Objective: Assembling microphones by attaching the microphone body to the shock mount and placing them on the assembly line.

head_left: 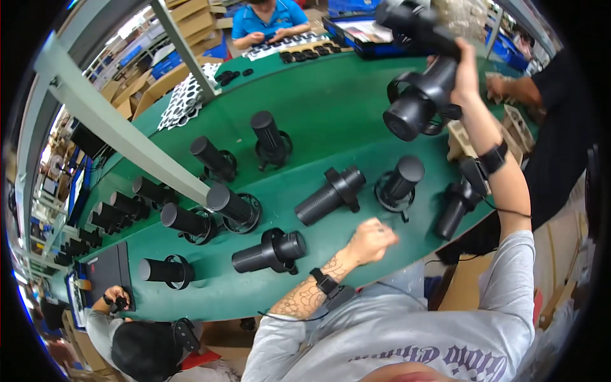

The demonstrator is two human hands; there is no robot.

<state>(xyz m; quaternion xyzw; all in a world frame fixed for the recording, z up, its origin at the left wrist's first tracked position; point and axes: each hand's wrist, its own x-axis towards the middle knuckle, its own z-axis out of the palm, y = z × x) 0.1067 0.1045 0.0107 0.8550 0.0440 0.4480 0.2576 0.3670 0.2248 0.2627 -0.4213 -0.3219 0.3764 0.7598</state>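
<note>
Raised at the upper right, my right hand (466,73) is closed around a black microphone with a ring mount (420,105). A second black, blurred device (414,25) is just above that hand; whether the hand holds it too, I cannot tell. My left hand (372,242), curled in a loose fist with nothing visible in it, is over the near edge of the green table. Closest to it are a microphone lying on its side (328,197) and an upright one (405,178) in its ring. Another microphone (267,251) lies to the left.
More black microphones (232,202) spread leftward along the green table (337,137). A grey metal post (127,137) slants across the left. One co-worker (270,22) sits across the table, another (149,347) at lower left, and a third person's arm (515,89) reaches in near wooden blocks (519,127).
</note>
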